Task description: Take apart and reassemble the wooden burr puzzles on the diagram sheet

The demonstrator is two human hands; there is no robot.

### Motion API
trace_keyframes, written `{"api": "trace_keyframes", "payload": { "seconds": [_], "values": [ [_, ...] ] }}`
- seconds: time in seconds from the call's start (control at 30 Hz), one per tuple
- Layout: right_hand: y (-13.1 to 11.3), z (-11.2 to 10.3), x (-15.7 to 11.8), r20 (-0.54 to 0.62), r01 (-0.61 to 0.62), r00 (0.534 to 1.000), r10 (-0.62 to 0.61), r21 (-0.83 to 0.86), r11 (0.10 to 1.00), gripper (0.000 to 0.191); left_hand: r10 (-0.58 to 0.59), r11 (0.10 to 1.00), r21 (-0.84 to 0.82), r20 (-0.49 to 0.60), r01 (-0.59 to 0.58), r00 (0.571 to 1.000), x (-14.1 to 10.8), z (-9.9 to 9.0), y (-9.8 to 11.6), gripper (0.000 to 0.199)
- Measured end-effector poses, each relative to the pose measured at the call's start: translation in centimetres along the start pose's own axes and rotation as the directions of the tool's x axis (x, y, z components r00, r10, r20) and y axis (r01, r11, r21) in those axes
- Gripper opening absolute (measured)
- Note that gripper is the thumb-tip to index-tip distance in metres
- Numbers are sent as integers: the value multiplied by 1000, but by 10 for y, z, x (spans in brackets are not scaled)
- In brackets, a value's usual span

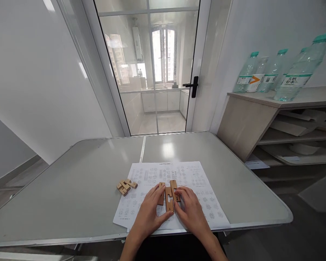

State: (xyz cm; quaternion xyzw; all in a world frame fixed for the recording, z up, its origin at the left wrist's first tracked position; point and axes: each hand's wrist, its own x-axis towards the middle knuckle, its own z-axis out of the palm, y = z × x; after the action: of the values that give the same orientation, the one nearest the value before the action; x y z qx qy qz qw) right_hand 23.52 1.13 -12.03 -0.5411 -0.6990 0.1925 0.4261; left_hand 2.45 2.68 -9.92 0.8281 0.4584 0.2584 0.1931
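Three flat notched wooden puzzle pieces lie side by side on printed paper sheets (141,172) in front of me. My left hand (149,212) has its fingers on the left wooden piece (161,200), marked 2, and its thumb reaches to the near end of the middle wooden piece (167,190), which shows a slot. With thumb and fingers, my right hand (190,207) grips the right wooden piece (173,184), which sits a little farther from me and is partly covered by the fingers. Left of these, a small cluster of interlocked wooden blocks (124,187) rests at the paper's edge.
The grey table (70,195) has a seam across it and a rounded right corner. Beyond it stands a glass door (168,123) with a black handle (195,87). At right, a wooden shelf (244,119) carries several plastic bottles (295,78) and holds flat sheets.
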Motion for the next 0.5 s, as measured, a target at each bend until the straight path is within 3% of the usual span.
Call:
{"api": "trace_keyframes", "payload": {
  "seconds": [0.5],
  "values": [
    [0, 0, 0, -3, -4, 1000, 4, 13, 1000, 27, -11, 1000, -30, -5, 11, 1000, 1, -3, 4, 79]
  ]
}}
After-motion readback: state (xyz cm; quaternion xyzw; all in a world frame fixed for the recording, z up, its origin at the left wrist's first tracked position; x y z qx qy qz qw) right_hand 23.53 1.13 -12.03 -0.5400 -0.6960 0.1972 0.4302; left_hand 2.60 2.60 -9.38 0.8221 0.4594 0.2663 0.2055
